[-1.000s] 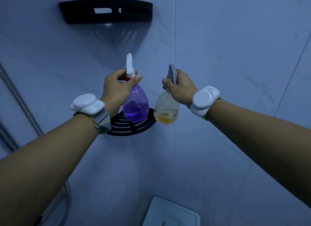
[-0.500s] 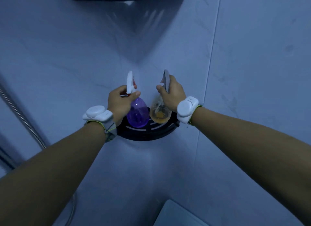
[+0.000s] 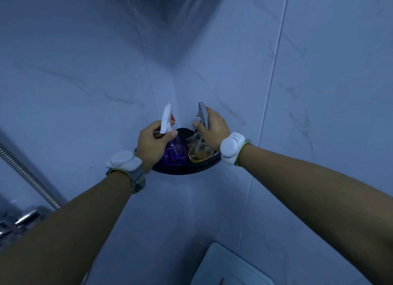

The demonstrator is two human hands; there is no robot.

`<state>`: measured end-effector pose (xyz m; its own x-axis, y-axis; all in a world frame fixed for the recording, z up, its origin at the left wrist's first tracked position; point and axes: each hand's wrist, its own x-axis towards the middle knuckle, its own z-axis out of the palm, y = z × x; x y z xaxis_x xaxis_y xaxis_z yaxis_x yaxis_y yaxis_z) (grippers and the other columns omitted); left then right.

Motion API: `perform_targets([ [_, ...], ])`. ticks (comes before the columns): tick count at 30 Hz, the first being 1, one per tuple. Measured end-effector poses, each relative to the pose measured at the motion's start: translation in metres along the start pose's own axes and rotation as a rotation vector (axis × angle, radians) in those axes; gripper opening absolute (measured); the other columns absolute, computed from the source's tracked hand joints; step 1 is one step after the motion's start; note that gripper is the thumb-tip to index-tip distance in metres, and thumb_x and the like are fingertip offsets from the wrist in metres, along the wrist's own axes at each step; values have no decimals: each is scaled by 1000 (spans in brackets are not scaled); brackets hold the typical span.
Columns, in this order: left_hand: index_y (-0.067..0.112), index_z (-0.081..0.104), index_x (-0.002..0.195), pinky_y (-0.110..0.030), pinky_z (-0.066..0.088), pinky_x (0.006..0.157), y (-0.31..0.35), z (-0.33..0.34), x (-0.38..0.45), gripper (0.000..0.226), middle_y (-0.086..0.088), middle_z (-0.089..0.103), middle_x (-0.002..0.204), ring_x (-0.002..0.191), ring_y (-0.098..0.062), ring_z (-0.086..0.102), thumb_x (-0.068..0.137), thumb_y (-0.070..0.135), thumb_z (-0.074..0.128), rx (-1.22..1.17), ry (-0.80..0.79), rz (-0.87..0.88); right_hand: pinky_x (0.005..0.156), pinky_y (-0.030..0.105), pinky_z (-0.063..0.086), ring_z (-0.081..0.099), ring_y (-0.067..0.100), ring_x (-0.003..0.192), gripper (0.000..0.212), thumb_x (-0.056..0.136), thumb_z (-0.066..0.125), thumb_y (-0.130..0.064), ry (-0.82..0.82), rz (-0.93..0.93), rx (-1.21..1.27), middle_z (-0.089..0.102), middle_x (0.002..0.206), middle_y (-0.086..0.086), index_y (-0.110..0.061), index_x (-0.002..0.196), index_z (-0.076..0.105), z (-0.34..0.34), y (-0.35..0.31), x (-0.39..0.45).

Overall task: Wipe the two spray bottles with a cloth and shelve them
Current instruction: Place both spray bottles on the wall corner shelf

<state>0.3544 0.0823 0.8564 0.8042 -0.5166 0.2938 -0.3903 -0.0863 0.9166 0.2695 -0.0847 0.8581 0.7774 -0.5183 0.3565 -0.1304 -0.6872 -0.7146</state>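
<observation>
Left hand: curled round neck of purple spray bottle.
Right hand: grips neck of amber spray bottle.
Bottles: side by side, upright on black corner shelf, purple left.

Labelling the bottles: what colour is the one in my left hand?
Purple bottle, white sprayer; head view.

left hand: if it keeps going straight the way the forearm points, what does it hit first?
Likely the tiled wall at the corner, just above the black corner shelf. The left hand grips the purple spray bottle, so the bottle's white head would probably touch first. Depth is unclear from one view.
</observation>
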Motion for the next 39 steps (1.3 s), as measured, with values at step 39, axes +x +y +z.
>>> perform_targets([
  [39,21,66,101,-37,52,85,-41,94,-205,28,4,66,105,93,-17,58,82,5,53,534,-680,238,88,48,50,52,32,119,52,90,43,-11,-431,169,-635,53,134,8,-18,141,37,-54,71,-288],
])
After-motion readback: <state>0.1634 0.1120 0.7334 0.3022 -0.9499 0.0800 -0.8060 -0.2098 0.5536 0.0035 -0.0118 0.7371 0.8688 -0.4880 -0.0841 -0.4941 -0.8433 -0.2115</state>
